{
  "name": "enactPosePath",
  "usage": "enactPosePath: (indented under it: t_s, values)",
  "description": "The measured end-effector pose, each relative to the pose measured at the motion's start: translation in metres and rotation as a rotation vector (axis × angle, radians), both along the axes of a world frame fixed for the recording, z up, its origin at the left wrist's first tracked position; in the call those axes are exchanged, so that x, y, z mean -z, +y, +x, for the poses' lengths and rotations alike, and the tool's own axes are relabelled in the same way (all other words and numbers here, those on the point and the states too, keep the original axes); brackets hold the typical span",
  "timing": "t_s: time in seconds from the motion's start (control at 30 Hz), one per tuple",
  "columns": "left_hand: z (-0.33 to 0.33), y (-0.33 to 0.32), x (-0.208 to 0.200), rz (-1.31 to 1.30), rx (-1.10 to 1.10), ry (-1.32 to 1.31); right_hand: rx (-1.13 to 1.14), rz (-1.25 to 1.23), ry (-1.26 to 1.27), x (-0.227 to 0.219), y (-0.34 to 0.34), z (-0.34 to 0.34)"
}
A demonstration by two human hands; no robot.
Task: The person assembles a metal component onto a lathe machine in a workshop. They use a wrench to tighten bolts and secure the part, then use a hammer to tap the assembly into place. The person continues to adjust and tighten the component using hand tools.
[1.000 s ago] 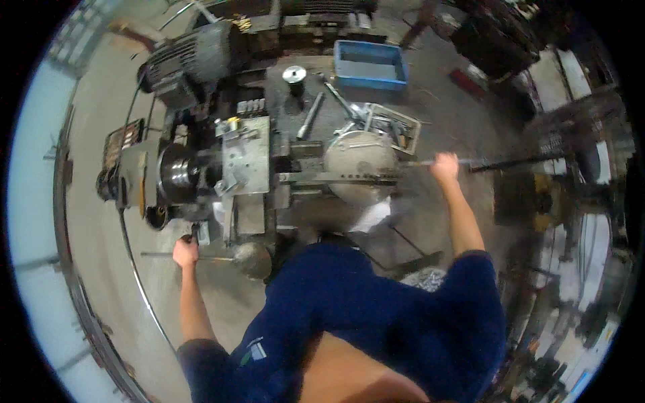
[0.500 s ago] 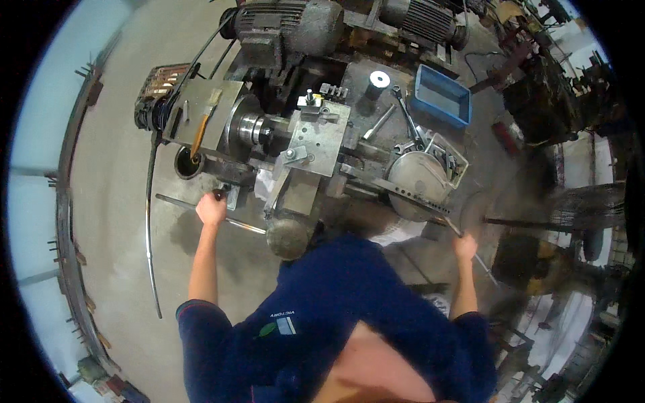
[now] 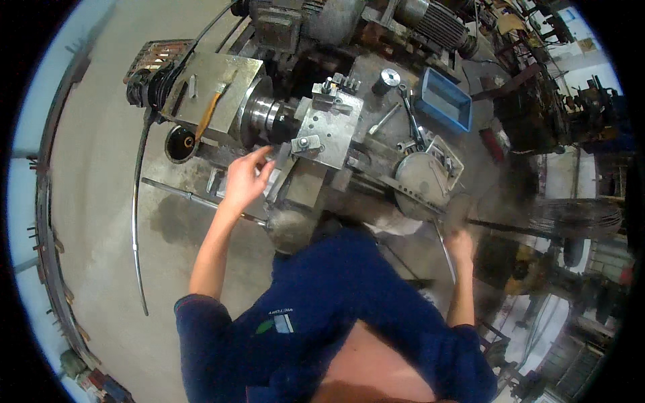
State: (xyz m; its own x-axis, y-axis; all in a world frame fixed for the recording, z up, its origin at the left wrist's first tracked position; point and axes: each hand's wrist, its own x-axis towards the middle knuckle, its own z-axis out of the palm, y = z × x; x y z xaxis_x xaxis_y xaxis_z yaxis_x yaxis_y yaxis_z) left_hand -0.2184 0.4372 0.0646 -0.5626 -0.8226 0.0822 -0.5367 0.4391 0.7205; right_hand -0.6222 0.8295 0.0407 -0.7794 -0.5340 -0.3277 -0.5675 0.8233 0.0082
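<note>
Left hand (image 3: 245,180) extended, fingers parted and bent, nothing seen in its grasp; right hand (image 3: 460,245) low, fingers curled beside the rod (image 3: 445,252), grip undeterminable. Spindle (image 3: 266,114), bright and ringed, lies beyond the left fingertips; the slim, silvery rod's upper end is blurred.

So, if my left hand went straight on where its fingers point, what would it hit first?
Probably the small grey metal piece right in front of your left hand, with the flat metal plate beyond. Depth is unclear, so I can't tell whether they already touch.
</note>
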Motion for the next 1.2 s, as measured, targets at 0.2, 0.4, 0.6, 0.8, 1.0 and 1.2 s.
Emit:
enactPosePath:
  t_s: [0.2,0.4,0.6,0.8,1.0,1.2]
  values:
    - [-0.045,0.005,-0.02,-0.126,0.088,-0.19,-0.596,-0.708,-0.511,-0.054,-0.201,0.09]
    - [-0.061,-0.014,-0.036,-0.197,0.235,-0.574,-1.08,-0.74,-0.587,-0.033,-0.314,0.154]
    - [-0.068,-0.03,-0.029,-0.161,0.314,-0.544,-1.139,-0.726,-0.647,-0.017,-0.323,0.152]
    - [-0.075,-0.024,-0.034,-0.144,0.256,-0.584,-1.191,-0.794,-0.644,-0.015,-0.318,0.15]
    - [-0.081,-0.021,-0.046,-0.18,0.25,-0.578,-1.155,-0.769,-0.614,-0.01,-0.317,0.15]
    - [-0.1,-0.035,-0.046,-0.238,0.475,-0.504,-1.098,-0.858,-0.546,-0.008,-0.315,0.156]
